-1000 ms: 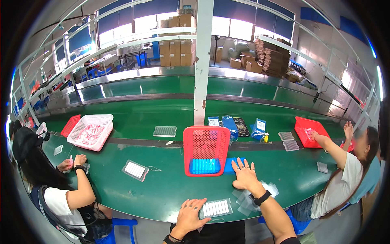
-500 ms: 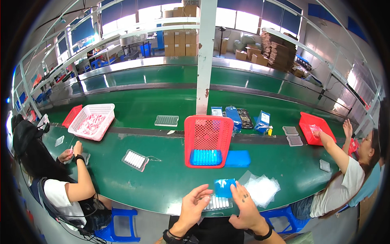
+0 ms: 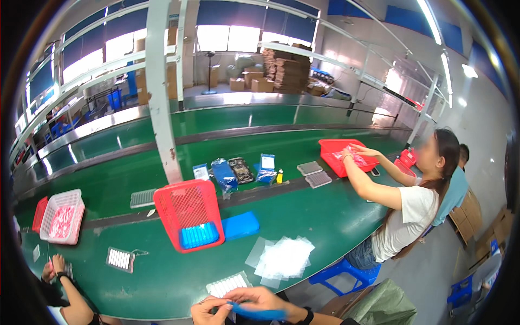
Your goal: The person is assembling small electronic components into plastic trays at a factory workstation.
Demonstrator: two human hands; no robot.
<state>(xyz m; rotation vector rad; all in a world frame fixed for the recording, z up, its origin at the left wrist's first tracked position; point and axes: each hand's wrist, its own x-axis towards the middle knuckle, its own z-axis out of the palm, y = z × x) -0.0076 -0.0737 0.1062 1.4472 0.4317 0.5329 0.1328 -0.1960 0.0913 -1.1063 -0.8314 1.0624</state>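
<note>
Near the lower edge, my left hand (image 3: 209, 310) and my right hand (image 3: 259, 297) are closed close together on a thin blue piece (image 3: 260, 313), seen nearly edge-on. My left fingertips pinch its left end; the right hand's fingers lie along its top. Just beyond my hands sits a clear tray of white tubes (image 3: 229, 284). To its right lies a loose pile of clear plastic sheets (image 3: 284, 259). Farther off, a red basket (image 3: 187, 197) is propped up, with a row of blue packs (image 3: 198, 235) in it and a flat blue block (image 3: 241, 225) beside it.
Another tray of white tubes (image 3: 120, 259) lies left. Blue packages (image 3: 222, 173) stand behind the basket. At right, a co-worker (image 3: 414, 200) reaches into a red bin (image 3: 340, 157); at left, another person's hands (image 3: 55, 265) work near a white basket (image 3: 64, 218).
The view has swung to the right. My hands have come together and moved lower, and the blue piece has turned from face-on to edge-on. The co-worker at right now has both hands at the red bin.
</note>
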